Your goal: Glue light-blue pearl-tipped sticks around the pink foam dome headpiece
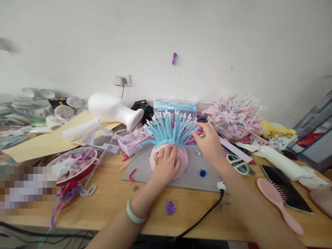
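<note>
A fan-shaped piece of light-blue pipe cleaner stems [169, 129], tipped with small white beads, rises from a round pink base [183, 160]. My left hand [166, 159] lies on top of this base with its fingers spread over it. At the fan's right edge, my right hand [207, 140] has its thumb and index finger pinched at the tip of one blue stem. The exact grip is partly hidden by the fingers. Below the base lies a grey mat [155, 180]. A blue flower [202, 173] rests on the mat near my right forearm.
Scissors [237, 164], a pink hairbrush [278, 200] and a black tablet [287, 188] lie right. A white foam head [111, 107] and lilac box [132, 141] stand behind. On the left is a bowl of trimmings [75, 166]. A black cable [204, 216] crosses the front.
</note>
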Demonstrator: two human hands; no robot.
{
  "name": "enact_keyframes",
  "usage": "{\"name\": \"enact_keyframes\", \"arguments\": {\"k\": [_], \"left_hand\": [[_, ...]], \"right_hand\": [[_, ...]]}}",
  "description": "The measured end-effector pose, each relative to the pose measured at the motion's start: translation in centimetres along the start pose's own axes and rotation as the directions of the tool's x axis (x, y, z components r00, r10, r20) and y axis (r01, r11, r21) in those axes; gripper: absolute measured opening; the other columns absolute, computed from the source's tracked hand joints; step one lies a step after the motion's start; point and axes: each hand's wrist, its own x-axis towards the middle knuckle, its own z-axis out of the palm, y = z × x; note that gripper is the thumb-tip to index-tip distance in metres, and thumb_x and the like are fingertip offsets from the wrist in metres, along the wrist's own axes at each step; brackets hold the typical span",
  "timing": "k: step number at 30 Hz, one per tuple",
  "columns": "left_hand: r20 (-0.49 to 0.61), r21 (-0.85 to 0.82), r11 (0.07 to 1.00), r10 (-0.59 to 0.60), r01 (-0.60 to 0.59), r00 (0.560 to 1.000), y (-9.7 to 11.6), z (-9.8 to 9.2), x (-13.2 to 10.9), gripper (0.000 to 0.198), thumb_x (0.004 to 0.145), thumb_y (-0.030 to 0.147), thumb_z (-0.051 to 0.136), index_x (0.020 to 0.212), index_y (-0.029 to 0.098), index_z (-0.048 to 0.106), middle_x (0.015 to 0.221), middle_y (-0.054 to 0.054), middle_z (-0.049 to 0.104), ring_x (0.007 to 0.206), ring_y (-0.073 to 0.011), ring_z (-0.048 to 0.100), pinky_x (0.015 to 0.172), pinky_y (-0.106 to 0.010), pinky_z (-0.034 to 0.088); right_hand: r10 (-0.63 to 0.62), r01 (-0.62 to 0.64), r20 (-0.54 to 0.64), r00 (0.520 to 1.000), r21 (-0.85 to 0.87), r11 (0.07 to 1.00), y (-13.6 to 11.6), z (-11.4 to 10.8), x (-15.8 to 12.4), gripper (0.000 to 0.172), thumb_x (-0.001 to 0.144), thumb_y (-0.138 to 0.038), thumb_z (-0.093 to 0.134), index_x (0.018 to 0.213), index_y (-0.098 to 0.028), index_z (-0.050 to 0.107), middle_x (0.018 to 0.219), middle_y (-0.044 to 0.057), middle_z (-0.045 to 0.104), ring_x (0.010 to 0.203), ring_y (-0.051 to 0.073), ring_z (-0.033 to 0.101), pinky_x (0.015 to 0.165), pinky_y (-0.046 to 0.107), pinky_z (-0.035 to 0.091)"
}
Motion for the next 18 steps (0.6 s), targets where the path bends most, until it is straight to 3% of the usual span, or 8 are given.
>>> {"name": "enact_keyframes", "arguments": {"k": [3, 6, 9, 14, 18], "left_hand": [[-0.052, -0.022, 1.000, 0.020, -0.021, 0.998, 0.0, 0.2, -0.1, 0.038, 0.082, 0.030, 0.044, 0.119, 0.021, 0.051, 0.121, -0.010, 0.050, 0.103, -0.0258, 0.045, 0.085, -0.040, 0.029], [-0.094, -0.082, 0.992, 0.085, -0.093, 0.992, 0.0, 0.1, -0.1, 0.033, 0.082, 0.026, 0.045, 0.112, 0.019, 0.054, 0.114, -0.010, 0.055, 0.099, -0.0249, 0.047, 0.082, -0.039, 0.029], [-0.122, -0.172, 0.941, 0.273, -0.291, 0.954, -0.2, 0.0, -0.1, 0.025, 0.083, 0.022, 0.042, 0.101, 0.017, 0.058, 0.102, -0.008, 0.060, 0.094, -0.0226, 0.048, 0.081, -0.037, 0.030], [-0.164, -0.274, 0.737, 0.597, -0.617, 0.785, -0.5, 0.2, -0.2, 0.020, 0.085, 0.017, 0.042, 0.094, 0.017, 0.059, 0.085, -0.003, 0.064, 0.082, -0.0168, 0.051, 0.076, -0.032, 0.032], [-0.207, -0.284, 0.656, 0.671, -0.700, 0.712, -0.5, 0.6, -0.3, 0.020, 0.083, 0.013, 0.042, 0.093, 0.015, 0.059, 0.080, -0.004, 0.064, 0.077, -0.0153, 0.052, 0.073, -0.030, 0.035]], "right_hand": [[0.062, -0.057, 0.167, 0.984, -0.037, 0.998, 1.3, -0.2, -3.8, 0.012, 0.079, -0.026, 0.054, 0.081, -0.019, 0.064, 0.078, 0.004, 0.063, 0.075, 0.017, 0.058, 0.070, 0.028, 0.043], [0.181, -0.134, 0.402, 0.898, -0.143, 0.981, 2.0, 0.0, -6.2, 0.013, 0.079, -0.021, 0.052, 0.076, -0.020, 0.065, 0.076, 0.003, 0.066, 0.073, 0.017, 0.060, 0.067, 0.028, 0.042], [0.211, -0.137, 0.536, 0.817, -0.176, 0.975, 2.2, 0.2, -7.0, 0.013, 0.078, -0.023, 0.053, 0.078, -0.021, 0.067, 0.080, 0.004, 0.069, 0.077, 0.018, 0.061, 0.067, 0.027, 0.041], [0.248, -0.145, 0.574, 0.781, -0.221, 0.965, 2.4, 0.2, -7.5, 0.018, 0.080, -0.023, 0.050, 0.080, -0.019, 0.067, 0.086, 0.005, 0.069, 0.078, 0.017, 0.062, 0.067, 0.025, 0.040], [0.332, -0.179, 0.502, 0.799, -0.330, 0.927, 2.9, 0.4, -7.8, 0.020, 0.081, -0.022, 0.048, 0.080, -0.018, 0.067, 0.090, 0.007, 0.068, 0.082, 0.017, 0.061, 0.070, 0.025, 0.040]]}}
